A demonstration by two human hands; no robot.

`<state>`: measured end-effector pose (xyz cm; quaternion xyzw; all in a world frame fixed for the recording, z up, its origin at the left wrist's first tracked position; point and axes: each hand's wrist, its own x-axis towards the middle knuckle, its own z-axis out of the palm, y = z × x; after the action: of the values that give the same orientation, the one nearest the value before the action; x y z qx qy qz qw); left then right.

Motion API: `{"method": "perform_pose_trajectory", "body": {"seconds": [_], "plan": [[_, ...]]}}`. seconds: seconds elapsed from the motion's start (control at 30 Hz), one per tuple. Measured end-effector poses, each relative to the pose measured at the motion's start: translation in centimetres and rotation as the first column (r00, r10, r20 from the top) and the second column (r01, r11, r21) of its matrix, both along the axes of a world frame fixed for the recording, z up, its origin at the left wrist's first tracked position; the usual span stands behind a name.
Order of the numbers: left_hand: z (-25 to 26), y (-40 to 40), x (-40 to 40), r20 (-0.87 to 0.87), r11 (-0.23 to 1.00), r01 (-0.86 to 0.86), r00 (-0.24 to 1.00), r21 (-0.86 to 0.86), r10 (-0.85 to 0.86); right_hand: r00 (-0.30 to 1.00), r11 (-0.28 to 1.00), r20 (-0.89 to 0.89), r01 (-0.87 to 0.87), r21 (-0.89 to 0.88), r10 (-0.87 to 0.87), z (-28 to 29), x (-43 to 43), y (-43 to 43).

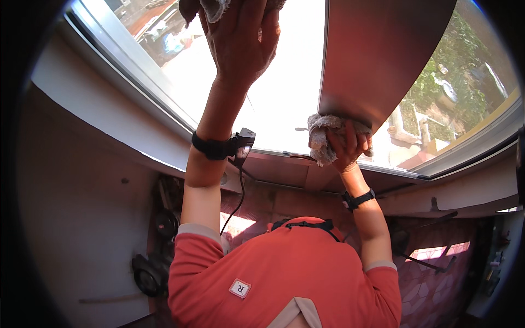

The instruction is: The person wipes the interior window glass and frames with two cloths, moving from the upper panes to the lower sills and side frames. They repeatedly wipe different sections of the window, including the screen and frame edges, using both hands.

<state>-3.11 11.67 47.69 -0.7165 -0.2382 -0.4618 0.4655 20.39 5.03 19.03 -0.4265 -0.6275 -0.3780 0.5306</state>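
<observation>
My left hand [242, 45] is raised at the top of the view against the bright window, gripping a grey cloth [214, 9] that the upper edge partly cuts off. Lower and to the right, my right hand [348, 143] holds a bunched grey terry cloth [324, 133] at the bottom end of a broad, dark reddish upright panel [369, 53]. Glass panes [287, 82] lie on both sides of this panel. A black strap with a small device [244, 147] and a cable is around my left forearm; my right wrist wears a black band [359, 199].
The light window frame [135, 96] curves across the view above a pale sill or wall edge [102, 110]. Dark wheel-like objects [149, 276] stand low on the left. A dark bar [426, 262] is over the tiled floor [418, 287] at right. Plants [455, 74] show outside.
</observation>
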Motion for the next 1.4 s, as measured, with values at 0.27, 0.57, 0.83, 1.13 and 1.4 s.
{"method": "perform_pose_trajectory", "body": {"seconds": [0.27, 0.57, 0.83, 1.13, 1.4], "plan": [[-22.2, -0.7, -4.3, 0.626, 0.980, -0.059, 0.761, -0.191, 0.168, 1.000, 1.000, -0.003, -0.011, 0.016, 0.012, -1.0, 0.1, 0.4], [-17.7, -1.8, 1.4, -0.079, 0.901, 0.188, 0.969, -0.390, -0.236, 0.999, 1.000, 0.018, -0.027, 0.012, 0.027, -0.6, 0.1, 0.2], [3.9, 2.3, -6.9, 0.193, 0.979, 0.065, 0.976, 0.191, -0.103, 0.999, 0.999, 0.034, -0.036, 0.022, 0.035, -0.6, 0.5, 0.2], [-17.6, 2.1, -13.6, 0.887, 0.983, -0.017, 0.428, -0.184, 0.174, 0.999, 0.999, 0.047, -0.018, 0.039, 0.016, -1.4, 0.5, 0.4], [-25.7, -3.6, -0.6, 0.297, 0.931, 0.052, 0.953, -0.362, 0.063, 0.999, 0.997, 0.033, -0.040, 0.073, 0.037, -1.5, 0.4, 0.7]]}}
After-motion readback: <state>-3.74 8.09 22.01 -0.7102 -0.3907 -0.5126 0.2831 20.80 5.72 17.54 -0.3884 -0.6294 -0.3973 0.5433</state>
